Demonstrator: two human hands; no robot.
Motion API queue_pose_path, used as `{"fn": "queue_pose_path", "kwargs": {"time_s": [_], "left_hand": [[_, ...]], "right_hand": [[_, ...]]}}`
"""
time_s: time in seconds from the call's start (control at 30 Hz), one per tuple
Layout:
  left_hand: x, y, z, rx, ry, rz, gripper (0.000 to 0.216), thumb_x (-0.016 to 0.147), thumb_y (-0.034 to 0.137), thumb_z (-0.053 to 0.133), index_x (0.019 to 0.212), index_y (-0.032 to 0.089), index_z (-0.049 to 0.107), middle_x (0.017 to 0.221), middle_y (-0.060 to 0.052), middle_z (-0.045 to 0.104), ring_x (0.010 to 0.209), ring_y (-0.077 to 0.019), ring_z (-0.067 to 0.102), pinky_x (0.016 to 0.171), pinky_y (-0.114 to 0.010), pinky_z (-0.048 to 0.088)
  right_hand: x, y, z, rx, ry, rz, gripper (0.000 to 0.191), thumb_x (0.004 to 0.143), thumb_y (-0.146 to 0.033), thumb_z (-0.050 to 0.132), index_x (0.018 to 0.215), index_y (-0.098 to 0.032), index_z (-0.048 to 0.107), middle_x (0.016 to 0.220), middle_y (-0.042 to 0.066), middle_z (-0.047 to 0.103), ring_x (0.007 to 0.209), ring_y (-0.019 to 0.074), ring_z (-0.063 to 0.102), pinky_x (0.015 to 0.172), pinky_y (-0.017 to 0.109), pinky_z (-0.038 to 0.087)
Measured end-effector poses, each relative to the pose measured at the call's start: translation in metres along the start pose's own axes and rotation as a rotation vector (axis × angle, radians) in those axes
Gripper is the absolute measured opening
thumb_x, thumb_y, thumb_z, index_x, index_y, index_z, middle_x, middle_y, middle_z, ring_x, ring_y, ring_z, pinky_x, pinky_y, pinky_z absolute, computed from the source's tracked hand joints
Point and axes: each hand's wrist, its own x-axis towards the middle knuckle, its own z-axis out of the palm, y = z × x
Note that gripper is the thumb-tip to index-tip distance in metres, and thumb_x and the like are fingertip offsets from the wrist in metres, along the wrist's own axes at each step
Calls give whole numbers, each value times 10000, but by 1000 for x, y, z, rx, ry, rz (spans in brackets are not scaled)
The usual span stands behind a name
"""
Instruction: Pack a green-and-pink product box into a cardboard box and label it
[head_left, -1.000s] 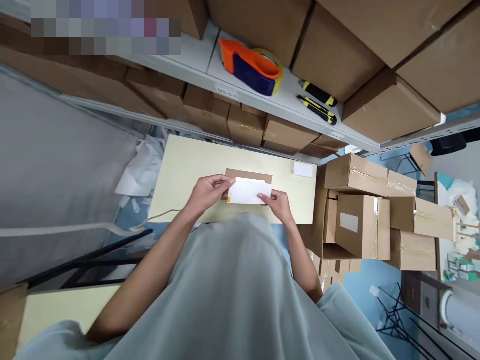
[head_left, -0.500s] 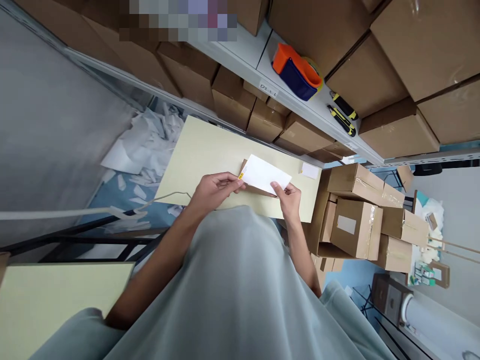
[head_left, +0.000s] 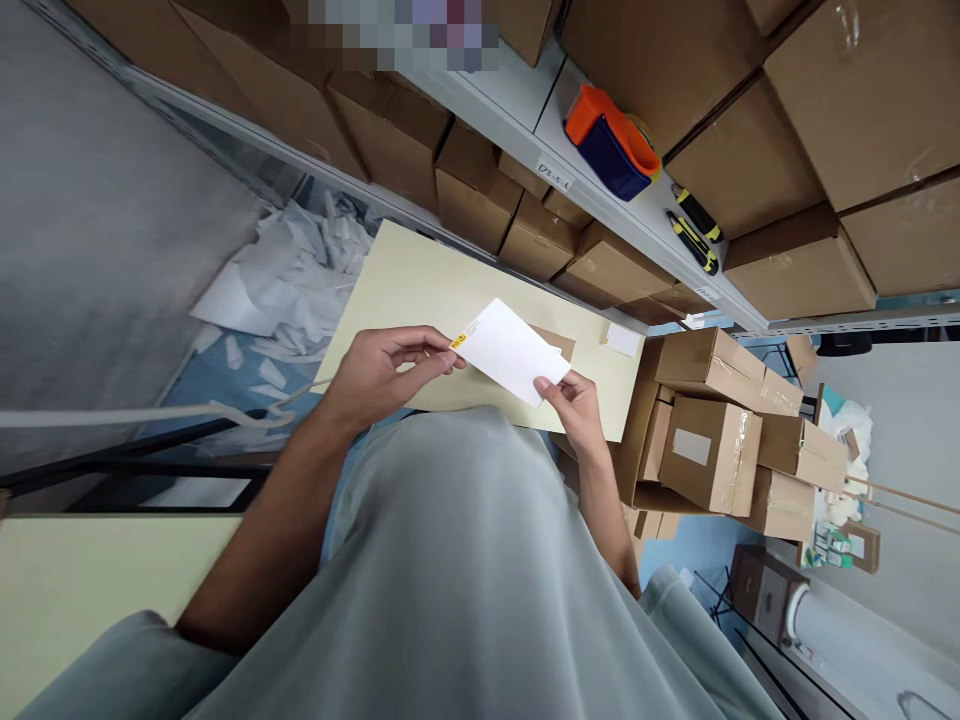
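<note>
A blank-faced white card point(head_left: 506, 345) with a small yellow printed patch at its left corner is held above the pale table. My right hand point(head_left: 574, 400) grips its lower right end, thumb on top and fingers beneath. At the yellow corner, my left hand point(head_left: 405, 365) pinches the edge between thumb and fingertips. Partly hidden behind the card, a flat brown cardboard piece point(head_left: 559, 345) lies on the table, with a bit of white edge showing beside it. Farther right on the tabletop rests another small white card point(head_left: 621, 338).
The pale table point(head_left: 405, 270) stands against a shelf carrying cardboard boxes point(head_left: 480, 185), an orange and blue tape dispenser point(head_left: 611, 140) and two box cutters point(head_left: 694, 230). Scrap paper point(head_left: 277, 270) heaps on the left floor. Stacked cartons point(head_left: 694, 445) stand at right.
The white card has shifted left and turned, clearing the brown cardboard piece that was behind it. My left hand has moved left, and more of the yellow print shows.
</note>
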Motion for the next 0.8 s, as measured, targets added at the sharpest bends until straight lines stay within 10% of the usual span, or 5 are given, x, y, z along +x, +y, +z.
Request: {"fn": "queue_pose_path", "kwargs": {"time_s": [0.8], "left_hand": [[-22,22,-1,-2,-61,68,270,732,520,791,668,268,715,712,-55,704,673,-234,658,682,-390,599]], "right_hand": [[-7,2,1,-14,26,-24,533,838,-719,848,1044,-228,826,933,58,781,882,238,704,824,373,616]]}}
